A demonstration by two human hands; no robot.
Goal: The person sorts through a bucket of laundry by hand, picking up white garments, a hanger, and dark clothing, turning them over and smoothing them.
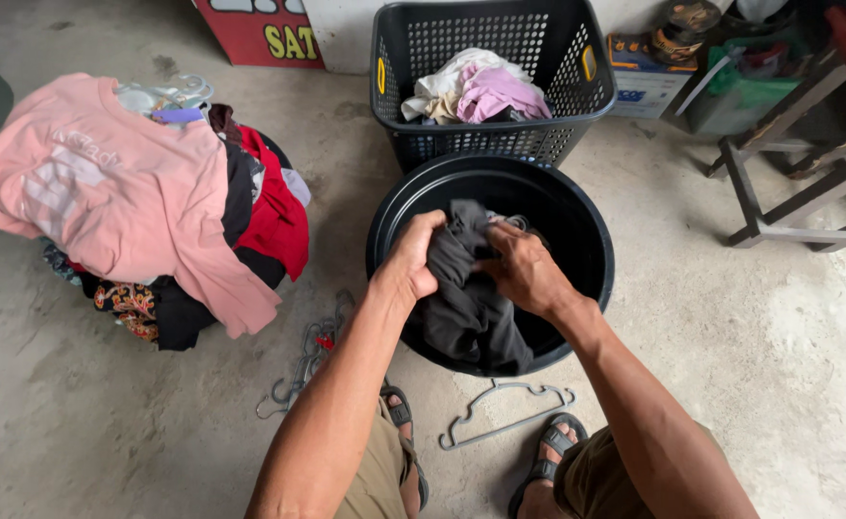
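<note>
Now both my hands, left (pixel 411 261) and right (pixel 524 272), squeezed the dark cloth (pixel 466 298) over the tub (pixel 591 240), fingers closed tight on it; next I judged it needed lifting out.

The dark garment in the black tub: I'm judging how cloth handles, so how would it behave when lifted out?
Probably floppy: the dark garment bunches between the left hand and right hand and drapes over the black tub rim. Likely light unless wet, which I cannot tell. It should not roll or break.
</note>
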